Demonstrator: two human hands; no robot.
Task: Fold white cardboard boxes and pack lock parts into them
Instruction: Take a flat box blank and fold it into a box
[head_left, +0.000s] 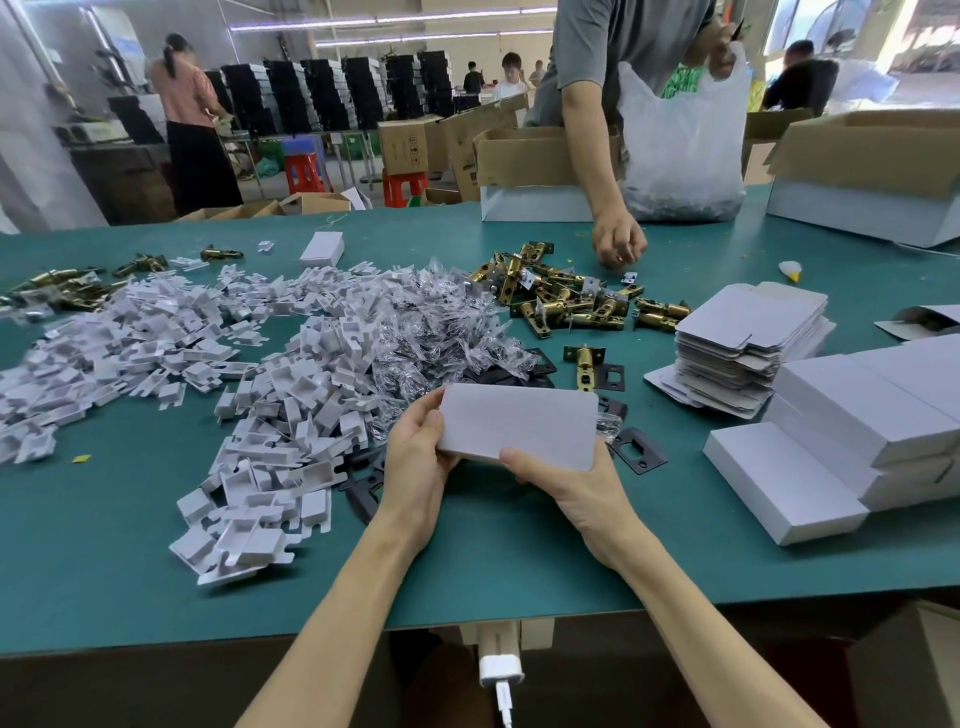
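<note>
While it is held just above the near middle of the green table, the white box lies with its long axis running left to right and its broad face turned up. The left hand curls round the left short end. The right hand grips the near right corner, thumb pressed on top, and its other fingers are hidden beneath the card. Whether the end flaps are tucked, and whether anything is inside, cannot be made out. Black strike plates lie partly hidden under and just beside the box. The finished boxes are stacked off to the right, so the right hand is the nearer one; setting this box down there would likely be a sideways carry along its own length. Farther back stands a pile of flat blanks, with one brass latch lying alone between it and the box. Beyond are heaps of white card inserts, bagged screws and more brass latches. At the far edge another person's hand rests on the table.
</note>
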